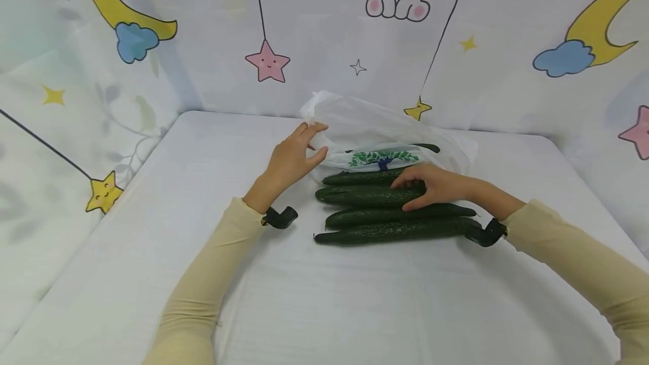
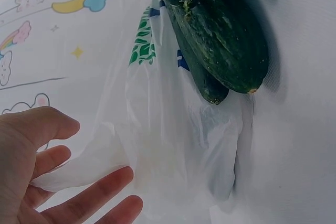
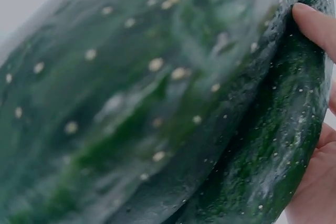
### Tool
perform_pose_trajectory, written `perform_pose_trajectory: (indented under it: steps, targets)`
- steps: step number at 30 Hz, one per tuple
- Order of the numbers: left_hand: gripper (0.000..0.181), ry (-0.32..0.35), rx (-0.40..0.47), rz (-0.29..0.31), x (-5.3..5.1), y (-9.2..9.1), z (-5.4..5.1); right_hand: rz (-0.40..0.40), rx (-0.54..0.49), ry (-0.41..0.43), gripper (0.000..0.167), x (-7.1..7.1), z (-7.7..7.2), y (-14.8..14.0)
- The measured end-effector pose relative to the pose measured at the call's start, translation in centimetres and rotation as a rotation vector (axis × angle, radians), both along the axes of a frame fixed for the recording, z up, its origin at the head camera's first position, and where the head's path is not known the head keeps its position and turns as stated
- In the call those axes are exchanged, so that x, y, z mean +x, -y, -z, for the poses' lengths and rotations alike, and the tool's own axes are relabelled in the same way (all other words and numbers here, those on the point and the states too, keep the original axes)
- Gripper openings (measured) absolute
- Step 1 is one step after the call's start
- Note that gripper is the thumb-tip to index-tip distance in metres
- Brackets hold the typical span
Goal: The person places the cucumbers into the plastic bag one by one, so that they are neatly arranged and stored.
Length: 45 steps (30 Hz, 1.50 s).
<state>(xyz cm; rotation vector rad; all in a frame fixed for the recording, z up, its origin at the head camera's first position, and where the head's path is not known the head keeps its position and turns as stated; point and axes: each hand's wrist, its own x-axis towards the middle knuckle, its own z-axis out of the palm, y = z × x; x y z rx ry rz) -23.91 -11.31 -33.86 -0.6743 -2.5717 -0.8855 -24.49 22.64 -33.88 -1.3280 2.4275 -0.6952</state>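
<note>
Several long dark-green cucumbers lie side by side on the white table. My right hand (image 1: 431, 182) curls over one cucumber (image 1: 360, 196), thumb on its near side and fingers on its far side. Close up in the right wrist view, fingers (image 3: 317, 27) touch that cucumber's skin, while a nearer cucumber (image 3: 131, 93) fills much of the picture. A thin white plastic bag (image 1: 350, 111) with a green and blue tree print lies behind the row. At the bag's left edge, my left hand (image 1: 294, 156) has its fingers spread, and the film (image 2: 100, 161) passes among them.
Another cucumber (image 1: 428, 147) shows at the bag, partly covered by film. Two cucumbers, one (image 1: 400, 216) behind the other (image 1: 395, 234), lie nearest me. Beyond the white table (image 1: 324, 308) hangs a cloth backdrop (image 1: 324, 27) printed with stars and moons.
</note>
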Motion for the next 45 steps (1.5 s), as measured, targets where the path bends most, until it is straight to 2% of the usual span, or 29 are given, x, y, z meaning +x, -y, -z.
perform_pose_trajectory:
  steps: [14,18,27,30,39,45]
  targets:
    - [0.044,-0.007,-0.014,-0.007,0.2,-0.1,-0.2,-0.125,-0.194,-0.082,0.047,-0.1,0.2,0.0]
    - [0.044,-0.003,-0.015,-0.007,0.3,0.0,-0.2,-0.126,-0.227,-0.112,0.049,-0.2,0.0,0.1]
    - [0.044,-0.007,-0.007,-0.003,0.2,0.0,-0.2,-0.094,-0.205,-0.107,0.047,-0.2,-0.6,-0.2]
    - [0.044,-0.009,-0.007,-0.001,0.1,0.0,-0.2,-0.073,-0.196,-0.134,0.046,-0.2,-0.5,-0.4]
    - [0.044,0.005,-0.015,-0.005,0.2,-0.1,-0.3,0.027,-0.286,-0.236,0.046,-0.4,-0.7,-0.8]
    - [0.044,0.0,-0.021,-0.013,0.4,-0.1,-0.4,0.146,-0.239,-0.261,0.044,-0.6,-1.3,-1.0]
